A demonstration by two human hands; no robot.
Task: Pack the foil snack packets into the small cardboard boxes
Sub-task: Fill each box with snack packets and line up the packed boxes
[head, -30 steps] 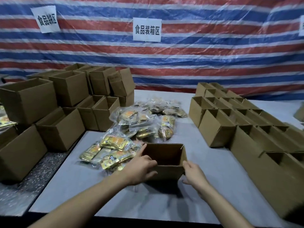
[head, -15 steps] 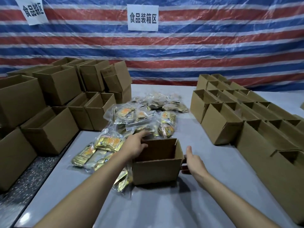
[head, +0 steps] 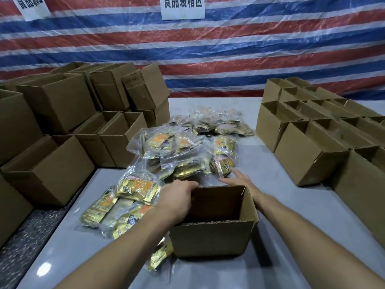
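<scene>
Gold foil snack packets [head: 187,151] heaped just beyond both grips, left grip [head: 177,201] curled over rim of open brown cardboard box [head: 212,236], right grip [head: 237,180] flat-fingered at nearest packet, apparently starting a pick, next needing a pinch and drop inside.

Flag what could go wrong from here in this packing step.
1. A packet lies against the near left corner of the box, perhaps partly under it; the box may rock or crush it.
2. The left hand grips the far rim and covers part of the opening, so packets may snag there.
3. The right hand reaches flat-fingered at the loose pile; slippery bags may slide away.
</scene>
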